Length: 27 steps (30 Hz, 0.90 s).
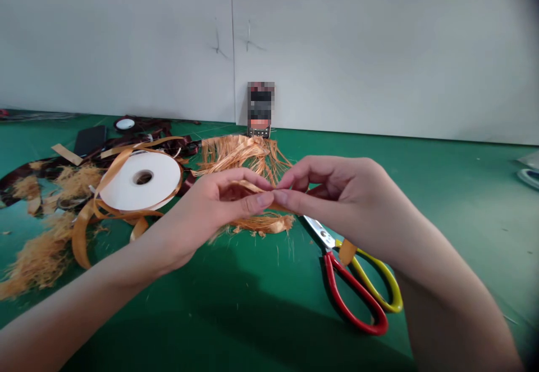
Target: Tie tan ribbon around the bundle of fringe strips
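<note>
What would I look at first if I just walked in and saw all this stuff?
Your eye would go to the middle, where the left hand and right hand pinch a shiny golden ribbon strip. Left of them, a big white roll with a round hole lies on the green mat, and a frayed golden fibre heap sits behind the hands. Red-and-yellow-handled steel scissors lie at lower right.

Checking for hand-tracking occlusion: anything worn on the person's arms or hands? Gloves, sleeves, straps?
Nothing worn shows. The left hand and right hand are ungloved and ringless. The left forearm and right forearm are bare to the frame edge, with no sleeves, watch, bands or cables.
</note>
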{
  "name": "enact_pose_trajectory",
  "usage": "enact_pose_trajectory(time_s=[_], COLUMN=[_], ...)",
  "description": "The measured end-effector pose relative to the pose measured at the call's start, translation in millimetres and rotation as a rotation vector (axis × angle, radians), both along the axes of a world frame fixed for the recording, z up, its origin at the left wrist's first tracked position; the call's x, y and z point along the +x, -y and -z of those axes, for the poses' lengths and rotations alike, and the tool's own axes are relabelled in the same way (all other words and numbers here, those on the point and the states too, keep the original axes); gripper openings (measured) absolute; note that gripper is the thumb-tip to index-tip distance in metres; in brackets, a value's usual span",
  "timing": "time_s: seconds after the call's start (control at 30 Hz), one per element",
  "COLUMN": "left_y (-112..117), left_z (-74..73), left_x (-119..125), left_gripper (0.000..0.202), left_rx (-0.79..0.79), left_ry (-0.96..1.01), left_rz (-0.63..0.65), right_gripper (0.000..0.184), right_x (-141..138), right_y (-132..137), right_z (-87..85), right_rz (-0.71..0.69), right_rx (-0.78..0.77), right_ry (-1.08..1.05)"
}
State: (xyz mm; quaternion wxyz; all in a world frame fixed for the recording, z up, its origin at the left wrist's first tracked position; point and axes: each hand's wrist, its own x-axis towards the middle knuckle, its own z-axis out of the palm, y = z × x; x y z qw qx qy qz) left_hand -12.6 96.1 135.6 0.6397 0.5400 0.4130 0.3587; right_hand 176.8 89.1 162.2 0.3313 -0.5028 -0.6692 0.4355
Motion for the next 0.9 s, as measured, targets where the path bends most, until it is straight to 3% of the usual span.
enact_pose_trajectory(time_s=[0.1,0.3,0.43,0.7,0.9], left_y=[-1.9,-1.8,0.3,0.5,0.0], left_z=[3.3,5.7,6.2,4.4,2.6], left_x=[0.9,1.6,2.5,1.3,-1.7], left_gripper=[0.010,0.020,0.019,0.028,0.036], left_rx=[-0.054,-0.323,-0.408,-0.515,-0.407], left_ry=[0.093,0.422,0.537,0.510,0.451], left_rz=[-0.037,0.118,0.167,0.184,0.242], right_gripper=[0.012,0.020,0.019,0.021,0.025], right_x=[-1.2,-1.7,-3.3,-7.5,-7.1], right_y=[0.6,1.5,4.6,5.5,5.8], right_z=[1.4,2.2,-0.4,-1.4,-0.1], right_rz=[0.000,-0.035,-0.059,-0.068,-0.088], right_rx=[-0.005,-0.029,-0.042,-0.050,-0.081], right_ry=[-0.020,-0.036,-0.077,-0.085,-0.112])
